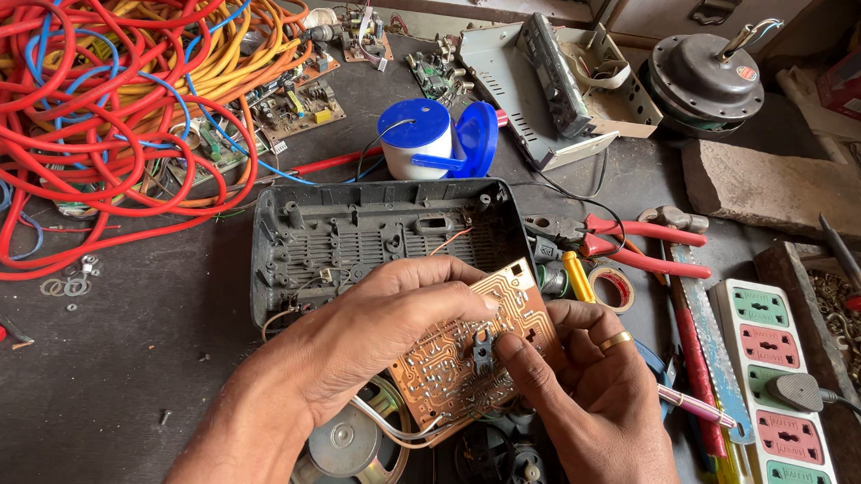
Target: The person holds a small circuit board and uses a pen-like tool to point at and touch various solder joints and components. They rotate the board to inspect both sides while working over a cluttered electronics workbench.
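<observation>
Hands low in the centre of the frame, both on one circuit board (464, 347). I see my left hand (377, 332) wrapped over the board's upper edge, fingers curled tight, tilting the copper side up toward the camera, probably so the solder tracks face me. My right hand (595, 388) pinches narrow, thumb and forefinger closed on a small dark component (484, 351) sitting on the board's face. White wires (391, 429) trail from the board's lower edge toward a speaker (346, 444) at the bottom, so the board stays close to it. Just behind, the open grey plastic casing (372, 239) lies hollow side up. Red-handled pliers (637, 245) rest to the right, a power strip (786, 398) at far right, a tangle of red cables (84, 106) upper left.
</observation>
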